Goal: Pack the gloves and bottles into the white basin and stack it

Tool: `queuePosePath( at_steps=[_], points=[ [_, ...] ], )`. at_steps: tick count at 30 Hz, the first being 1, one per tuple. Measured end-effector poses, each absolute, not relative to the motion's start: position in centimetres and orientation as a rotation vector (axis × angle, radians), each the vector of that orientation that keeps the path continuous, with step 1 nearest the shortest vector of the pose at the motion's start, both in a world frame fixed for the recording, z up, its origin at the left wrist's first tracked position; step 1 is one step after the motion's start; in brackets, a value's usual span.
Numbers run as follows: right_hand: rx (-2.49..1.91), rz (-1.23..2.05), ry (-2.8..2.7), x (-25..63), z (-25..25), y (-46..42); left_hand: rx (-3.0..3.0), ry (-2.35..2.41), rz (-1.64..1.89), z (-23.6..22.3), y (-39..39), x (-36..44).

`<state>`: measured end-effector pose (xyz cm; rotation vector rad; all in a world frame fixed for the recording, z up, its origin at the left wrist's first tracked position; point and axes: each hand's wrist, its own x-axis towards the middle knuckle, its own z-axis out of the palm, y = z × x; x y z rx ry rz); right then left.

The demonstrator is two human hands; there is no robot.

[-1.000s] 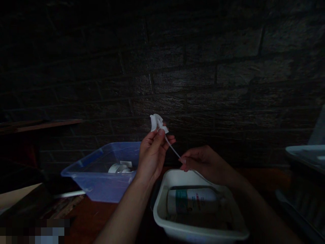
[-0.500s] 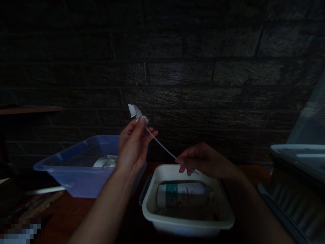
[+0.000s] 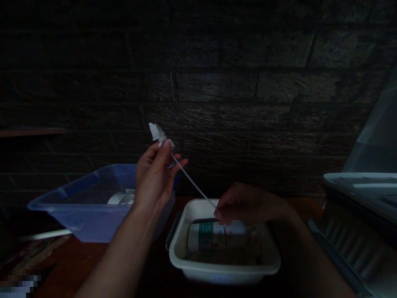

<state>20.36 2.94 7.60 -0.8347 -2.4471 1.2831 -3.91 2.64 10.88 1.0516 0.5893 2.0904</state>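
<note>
My left hand (image 3: 154,174) is raised and pinches a white spray head (image 3: 157,134) by its collar. A thin white dip tube (image 3: 192,186) slants from the head down to the right. My right hand (image 3: 245,203) pinches the lower end of that tube just above a white tub (image 3: 223,271). A white bottle with a green label (image 3: 217,236) lies on its side inside the tub.
A translucent blue bin (image 3: 93,207) with a white object (image 3: 121,198) in it stands to the left on a reddish table. A grey lidded container (image 3: 362,194) sits at the right edge. A dark brick wall is close behind. The scene is dim.
My left hand with the spray head has drifted left in view, and my right hand has slid down the tube toward the tub. The camera has panned slightly.
</note>
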Motion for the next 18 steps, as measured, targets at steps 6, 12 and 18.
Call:
queuePosePath(
  at_steps=[6, 12, 18],
  points=[
    [-0.872, 0.959, -2.391, 20.6, 8.1, 2.8, 1.202, 0.671, 1.998, 11.2, 1.5, -3.3],
    [-0.85, 0.884, -1.784, 19.9, 8.1, 3.8, 1.392, 0.691, 1.749, 10.7, 0.3, -1.5],
    [-0.8, 0.703, -1.378, 20.3, 9.7, 3.2, 1.577, 0.732, 1.451, 10.0, -0.8, 0.1]
  ],
)
